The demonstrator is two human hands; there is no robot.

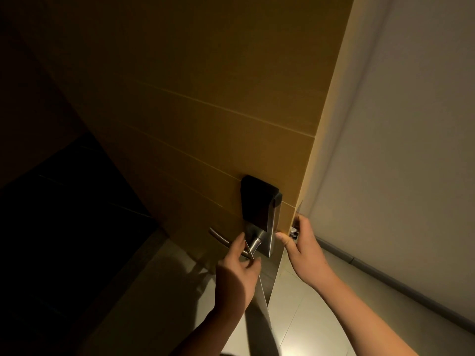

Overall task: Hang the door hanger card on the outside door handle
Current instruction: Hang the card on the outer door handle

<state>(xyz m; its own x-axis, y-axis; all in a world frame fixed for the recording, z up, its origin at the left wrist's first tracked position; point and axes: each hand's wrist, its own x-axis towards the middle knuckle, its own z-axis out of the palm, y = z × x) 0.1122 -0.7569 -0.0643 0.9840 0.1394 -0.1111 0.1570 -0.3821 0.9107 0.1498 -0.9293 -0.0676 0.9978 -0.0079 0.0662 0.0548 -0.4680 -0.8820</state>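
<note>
1. Door hanger card (262, 291): seen almost edge-on, it hangs down below the lever as a thin pale strip, its top at the handle's neck. In this dim light I cannot tell whether its cut-out is already fully round the lever or only being fed on.
2. Left hand (237, 273): thumb and forefinger are pinched on the card's upper edge, just beside the handle, the other fingers loosely curled.
3. Door handle (228, 241): a metal lever reaching left from its round neck, fixed to the steel plate under the dark lock reader (258, 201).
4. Right hand (304, 249): it is wrapped round the door's edge to the right of the lock, thumb on the near face and fingers hidden behind, apparently steadying the door (205, 111).
5. To do this step well, I judge the card's opening should be slid along the lever until it rests against the neck, kept flat to the door and not twisted; release the pinch only once the card hangs by its own weight, while the right hand keeps the door from swinging.
</note>
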